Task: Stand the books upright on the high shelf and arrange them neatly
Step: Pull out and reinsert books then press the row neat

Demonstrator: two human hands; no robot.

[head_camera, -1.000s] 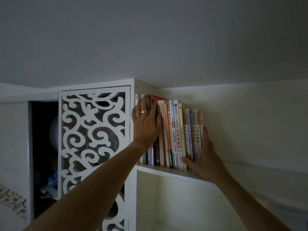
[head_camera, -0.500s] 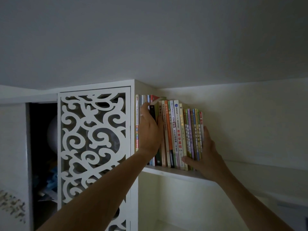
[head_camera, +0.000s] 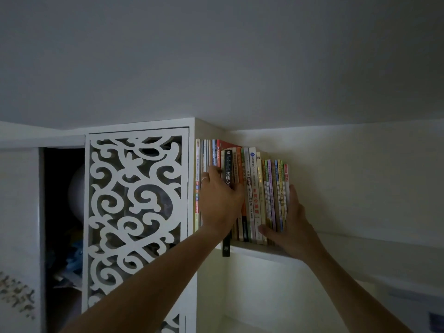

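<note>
The left hand (head_camera: 222,200) grips a black-spined book (head_camera: 227,179) jutting forward from the upright row of colourful paperbacks (head_camera: 264,195) on the high white shelf (head_camera: 264,251). The right hand (head_camera: 292,227), fingers straight, presses flat against the row's right end.

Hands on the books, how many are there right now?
2. The left hand grips the black book near the row's left; the right hand presses flat against the row's right end.

There is only one view, from the camera on the person's head. It looks up from below, tilted toward the corner where the ceiling (head_camera: 216,56) meets the wall, close enough that both forearms reach in from the bottom edge. The high shelf (head_camera: 264,252) sits just right of centre, seen from underneath, with the fretwork cabinet door (head_camera: 134,212) at left.
</note>
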